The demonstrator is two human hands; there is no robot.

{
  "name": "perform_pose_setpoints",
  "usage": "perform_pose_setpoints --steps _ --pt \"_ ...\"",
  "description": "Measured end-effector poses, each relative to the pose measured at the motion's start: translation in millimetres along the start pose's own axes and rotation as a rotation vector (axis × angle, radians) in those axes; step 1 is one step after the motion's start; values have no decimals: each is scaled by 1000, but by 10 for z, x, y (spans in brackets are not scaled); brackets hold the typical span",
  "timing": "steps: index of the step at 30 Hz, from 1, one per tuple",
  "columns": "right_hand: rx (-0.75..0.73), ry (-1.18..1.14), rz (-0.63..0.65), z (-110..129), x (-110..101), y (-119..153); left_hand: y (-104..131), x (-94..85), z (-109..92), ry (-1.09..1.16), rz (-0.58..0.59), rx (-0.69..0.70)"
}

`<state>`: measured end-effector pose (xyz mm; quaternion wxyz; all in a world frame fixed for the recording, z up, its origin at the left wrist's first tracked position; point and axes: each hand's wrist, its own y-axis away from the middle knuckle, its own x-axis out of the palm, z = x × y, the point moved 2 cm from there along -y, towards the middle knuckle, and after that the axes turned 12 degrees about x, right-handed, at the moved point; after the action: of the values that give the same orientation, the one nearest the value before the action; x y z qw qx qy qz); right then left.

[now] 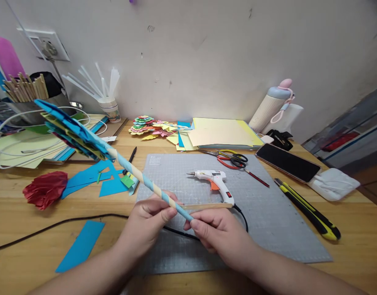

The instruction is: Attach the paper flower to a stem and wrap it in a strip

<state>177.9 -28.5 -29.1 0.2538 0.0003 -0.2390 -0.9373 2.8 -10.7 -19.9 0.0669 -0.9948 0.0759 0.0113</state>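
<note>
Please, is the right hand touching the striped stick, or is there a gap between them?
Touching. The head view shows the right hand pinching the lower end of the striped stick.

At three o'clock from the right hand (220, 234), the flat grey cutting mat (277, 233) is lying bare; a white plastic glue gun (219, 181) is blocking twelve, a blue-and-cream striped stem (156, 189) ten.

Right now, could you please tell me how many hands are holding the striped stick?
2: the left hand grips partway along the striped stick, and the right hand holds its lower end.
</note>
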Motion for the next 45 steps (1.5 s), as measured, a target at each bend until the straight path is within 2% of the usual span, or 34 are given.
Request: perform_pose_setpoints --steps 4,7,9,13,15,18,20,22,26,28,35,45 --pt "162 -291 170 -16 12 4 -6 7 3 14 49 27" --pt "160 -364 239 11 26 18 -6 18 13 33 59 25" --pt "118 -385 221 25 34 13 -5 23 22 41 57 20" --pt "4 -318 58 19 27 -23 0 13 33 32 -10 31" --pt "-92 -185 -77 15 7 -28 3 9 34 28 -31 23" --pt "-312 88 -288 25 -24 7 8 4 35 8 -43 0" --pt "-392 216 -333 27 -25 35 12 3 37 22 -36 -2" --pt "-345 186 -287 18 -18 40 16 4 39 51 -10 5" --pt "-97 -138 -151 -16 2 0 16 3 59 80 31 11" --pt "-29 -254 -100 -28 11 -20 8 8 80 103 58 11" --pt "-40 -429 87 -40 20 -44 7 35 155 341 152 32" --pt "54 -553 265 -34 30 -42 23 30 205 368 305 40"
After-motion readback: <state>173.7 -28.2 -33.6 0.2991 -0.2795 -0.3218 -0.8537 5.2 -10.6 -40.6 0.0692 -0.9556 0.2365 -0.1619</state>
